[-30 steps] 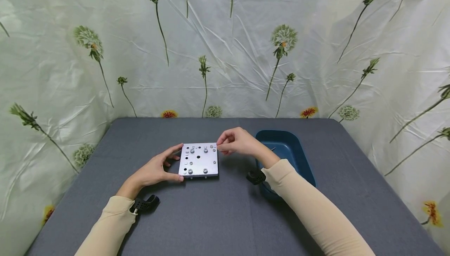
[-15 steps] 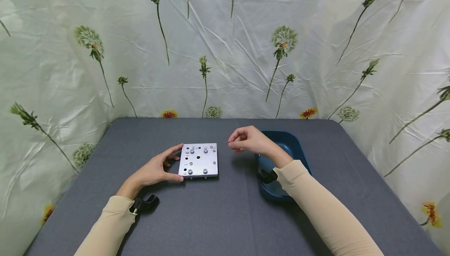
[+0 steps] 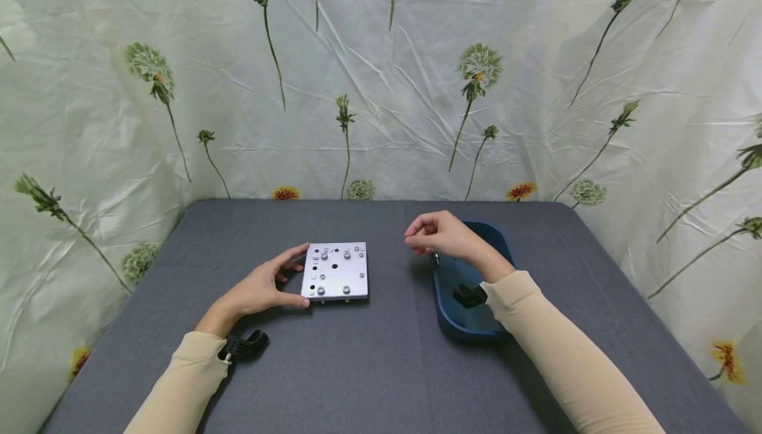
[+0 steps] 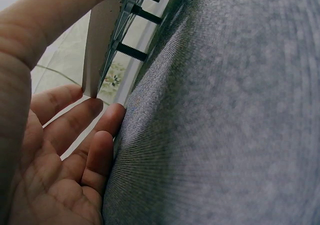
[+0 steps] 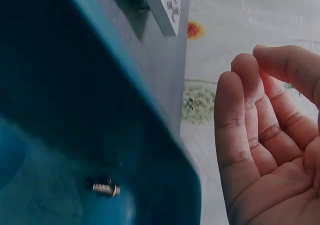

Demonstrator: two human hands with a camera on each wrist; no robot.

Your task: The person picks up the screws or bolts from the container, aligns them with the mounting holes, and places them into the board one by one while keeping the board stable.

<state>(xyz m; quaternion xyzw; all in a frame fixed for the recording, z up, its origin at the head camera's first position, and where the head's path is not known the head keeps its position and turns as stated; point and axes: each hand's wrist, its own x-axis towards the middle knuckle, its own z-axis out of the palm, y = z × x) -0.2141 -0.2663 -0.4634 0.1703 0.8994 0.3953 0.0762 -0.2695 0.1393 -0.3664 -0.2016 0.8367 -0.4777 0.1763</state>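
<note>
A silver metal plate (image 3: 335, 271) with holes and several bolts lies level near the middle of the table in the head view. My left hand (image 3: 266, 283) holds its left edge, thumb at the near corner, fingers at the far one. In the left wrist view, threaded bolts (image 4: 132, 51) stick out of the plate's underside towards the cloth. My right hand (image 3: 443, 239) hovers over the blue bin's left rim with loosely bent fingers. In the right wrist view, thumb and fingertips (image 5: 245, 65) come close together, and no object shows between them.
The blue bin (image 3: 448, 318) stands right of the plate, partly covered by the right forearm. A small metal screw (image 5: 104, 188) lies inside it. Dark grey cloth (image 3: 357, 374) covers the table; a flower-print curtain (image 3: 393, 90) hangs behind.
My right hand has moved right, away from the plate's far right corner to above the bin. The bin has shifted slightly. My left hand and the plate have stayed put.
</note>
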